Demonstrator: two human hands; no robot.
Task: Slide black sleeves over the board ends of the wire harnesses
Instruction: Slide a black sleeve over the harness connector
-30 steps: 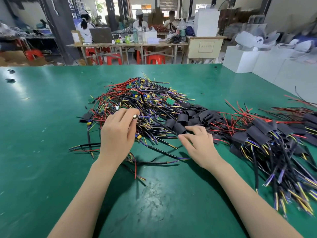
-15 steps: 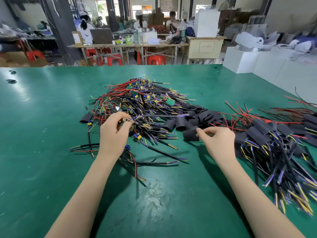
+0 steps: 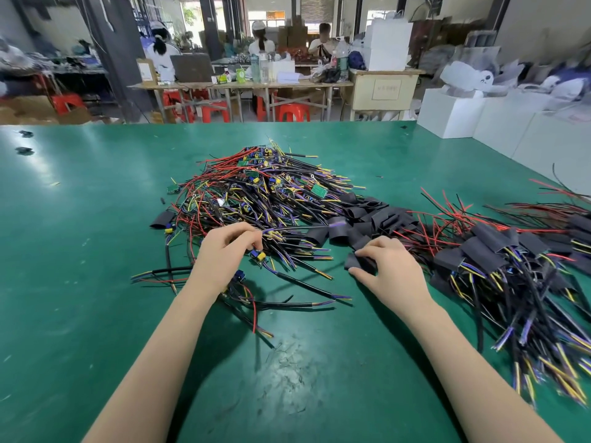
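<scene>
Green matting covers the worktable [image 3: 96, 251], which carries a central pile of unsleeved wire harnesses [image 3: 265, 193], a sleeved batch [image 3: 499, 260] at right, and loose black sleeves [image 3: 371, 215] between them. Left hand [image 3: 220, 254] pinches one harness [image 3: 303, 227] lifted from the pile; right hand [image 3: 390, 266] grasps a single black sleeve [image 3: 359, 262] against the mat.

On the surface [image 3: 96, 282] we have the unsleeved harness pile [image 3: 265, 193] at centre, loose sleeves [image 3: 367, 215] just to its right. Sleeved harnesses [image 3: 511, 266] lie further right. Our hands rest before the piles.
</scene>
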